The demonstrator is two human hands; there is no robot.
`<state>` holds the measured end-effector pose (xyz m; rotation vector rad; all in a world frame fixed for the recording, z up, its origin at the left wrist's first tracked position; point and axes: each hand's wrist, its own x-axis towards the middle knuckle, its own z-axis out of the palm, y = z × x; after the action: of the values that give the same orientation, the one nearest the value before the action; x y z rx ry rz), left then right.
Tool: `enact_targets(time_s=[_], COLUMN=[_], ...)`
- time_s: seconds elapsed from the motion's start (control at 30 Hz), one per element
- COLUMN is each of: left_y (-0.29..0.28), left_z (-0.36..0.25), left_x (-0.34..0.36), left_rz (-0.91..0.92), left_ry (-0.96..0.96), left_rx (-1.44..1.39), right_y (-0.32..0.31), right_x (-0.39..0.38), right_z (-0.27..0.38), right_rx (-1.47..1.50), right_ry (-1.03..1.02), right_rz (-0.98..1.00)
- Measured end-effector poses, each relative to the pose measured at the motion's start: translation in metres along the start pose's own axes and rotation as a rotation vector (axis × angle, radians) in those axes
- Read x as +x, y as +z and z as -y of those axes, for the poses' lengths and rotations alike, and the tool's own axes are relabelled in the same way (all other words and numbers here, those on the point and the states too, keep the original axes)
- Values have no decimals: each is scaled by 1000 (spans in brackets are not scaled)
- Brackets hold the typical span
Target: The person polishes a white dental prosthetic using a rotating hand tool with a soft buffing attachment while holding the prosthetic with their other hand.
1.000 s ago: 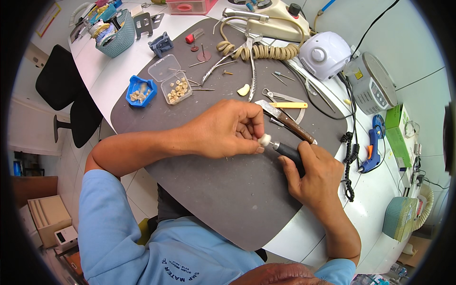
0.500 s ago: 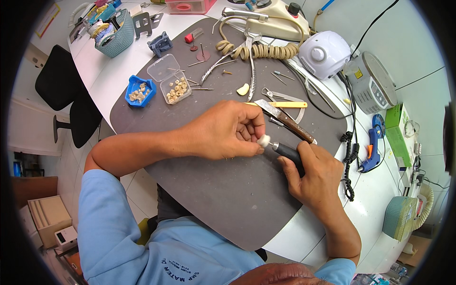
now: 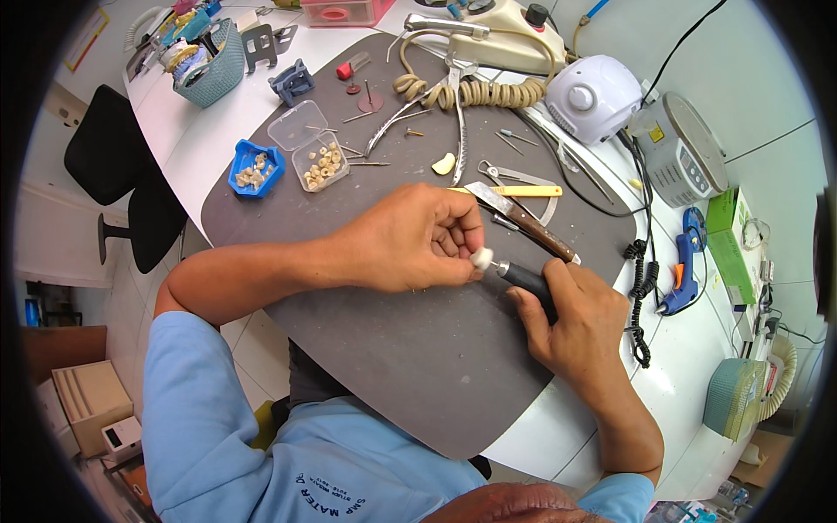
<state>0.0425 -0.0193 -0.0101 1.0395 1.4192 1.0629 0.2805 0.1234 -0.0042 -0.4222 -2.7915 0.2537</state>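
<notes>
A small white polishing wheel at the tip of a dark rotary handpiece sits over the middle of a dark grey work mat, pressed against the fingertips of the left hand, whose fingers are curled tightly together around something too small to make out. The right hand comes in from the near right, its fingers clamped on the handpiece body. Just beyond the hands lie a knife with a brown handle and a yellow-handled tool, with a small pale tooth-shaped piece a little farther off. To the far left on the mat stand a clear plastic box and a blue tray, both holding small cream-coloured pieces. A coiled beige cord runs along the far edge of the mat. On the white counter to the right are a white rounded motor unit, a grey metal canister, a blue glue gun and a black coiled cable. A teal basket sits at the far left.
</notes>
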Motion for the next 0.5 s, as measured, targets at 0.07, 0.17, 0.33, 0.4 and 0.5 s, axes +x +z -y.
enact_targets(time_s=[0.07, 0.17, 0.33, 0.4, 0.5], left_y=[-1, -2, -2, -2, -3], left_z=[1, 1, 1, 2, 1], left_x=[1, 1, 1, 1, 1], left_rz=[5, 12, 18, 16, 23], left_ry=[3, 11, 18, 27, 23], left_rx=[-4, -1, -7, -15, -5], right_y=[1, 1, 0, 0, 0], right_x=[0, -1, 0, 0, 0], right_z=[1, 1, 1, 0, 1], right_rx=[-6, -14, -12, 7, 0], right_ry=[14, 23, 27, 21, 25], right_rz=[-4, -1, 11, 7, 8])
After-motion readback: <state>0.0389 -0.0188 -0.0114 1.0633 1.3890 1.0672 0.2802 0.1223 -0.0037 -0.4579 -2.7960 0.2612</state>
